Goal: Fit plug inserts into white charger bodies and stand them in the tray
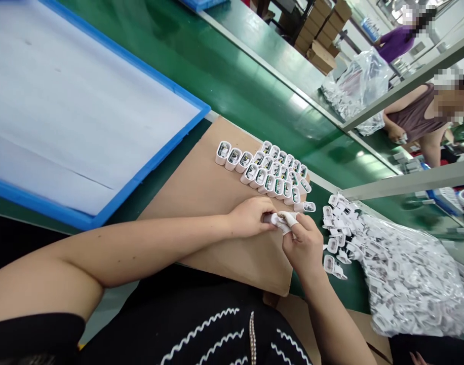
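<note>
My left hand (253, 217) is closed on a small white plastic housing (269, 218), mostly covered by the fingers. Pressed against the same piece from the right is my right hand (305, 242), its fingers pinched together. White finger covers (287, 219), stained in places, wrap some right fingertips. Just beyond both hands, rows of white plastic housings (250, 173) stand with open tops, circuit boards showing inside. One housing (305, 207) lies tipped on its side near my right hand.
Brown cardboard (201, 197) lies under the housings. Loose white plastic caps (333, 246) and a clear bag (414, 274) full of them are at right. A blue-edged white board (65, 101) is at left. Metal bars (407, 180) cross the right side; co-workers sit beyond.
</note>
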Demonstrator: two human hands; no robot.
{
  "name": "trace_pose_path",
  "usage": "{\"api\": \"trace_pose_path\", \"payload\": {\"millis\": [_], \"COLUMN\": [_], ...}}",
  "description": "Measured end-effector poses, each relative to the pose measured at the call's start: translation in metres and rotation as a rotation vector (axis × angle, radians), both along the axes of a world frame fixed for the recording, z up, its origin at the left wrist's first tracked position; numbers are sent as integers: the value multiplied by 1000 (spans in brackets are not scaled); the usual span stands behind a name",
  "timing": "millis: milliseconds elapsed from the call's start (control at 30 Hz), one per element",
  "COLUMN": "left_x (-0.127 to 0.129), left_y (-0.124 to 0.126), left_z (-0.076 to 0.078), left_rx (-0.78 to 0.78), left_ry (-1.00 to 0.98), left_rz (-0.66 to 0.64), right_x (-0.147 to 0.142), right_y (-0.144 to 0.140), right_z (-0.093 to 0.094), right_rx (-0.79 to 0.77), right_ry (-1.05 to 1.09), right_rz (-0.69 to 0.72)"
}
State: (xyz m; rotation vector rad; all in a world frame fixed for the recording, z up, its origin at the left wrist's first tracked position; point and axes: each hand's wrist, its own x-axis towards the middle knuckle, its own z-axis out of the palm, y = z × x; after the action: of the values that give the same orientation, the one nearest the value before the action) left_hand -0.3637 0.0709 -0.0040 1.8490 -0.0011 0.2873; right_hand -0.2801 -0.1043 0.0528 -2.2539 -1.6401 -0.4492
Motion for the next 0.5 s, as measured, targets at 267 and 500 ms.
{"api": "trace_pose_path", "payload": {"millis": [267, 500], "left_x": [-15, -79], "left_y": [5, 119], "left_z": [25, 67], "left_rx": [124, 172], "left_ry": [38, 2], "left_rz": [37, 796], "right_x": [7, 32], "right_y": [-14, -51], "right_z": [-4, -4], "right_rx": [140, 433], "right_ry": [535, 708], "right_rz": [-27, -369]}}
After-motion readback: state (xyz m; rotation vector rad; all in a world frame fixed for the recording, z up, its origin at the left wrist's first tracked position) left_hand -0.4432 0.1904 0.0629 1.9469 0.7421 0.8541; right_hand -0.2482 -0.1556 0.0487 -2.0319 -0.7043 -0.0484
